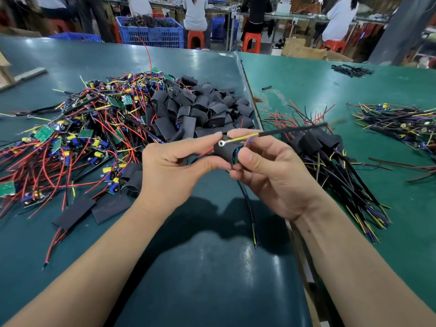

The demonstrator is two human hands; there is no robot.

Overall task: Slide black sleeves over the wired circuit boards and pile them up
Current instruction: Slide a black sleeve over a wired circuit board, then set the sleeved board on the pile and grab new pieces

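Note:
Between both hands sits a black sleeve [224,149] with a circuit board partly inside it; blue parts show at its open right end. My left hand [172,166] pinches the sleeve's left end. My right hand [271,171] grips the right end, its thumb against the opening. A yellow-green wire with a ring terminal [221,143] and a black cable [292,129] run off to the right. A heap of bare wired boards [77,128] lies to the left. Loose black sleeves [203,109] are heaped behind my hands. Sleeved boards [316,145] are piled to the right.
The green table [306,86] carries another bundle of wired boards [401,126] at far right and small black tubes [352,70] at the back right. Flat sleeves [94,208] lie near my left forearm. Blue crates, orange stools and seated people fill the background.

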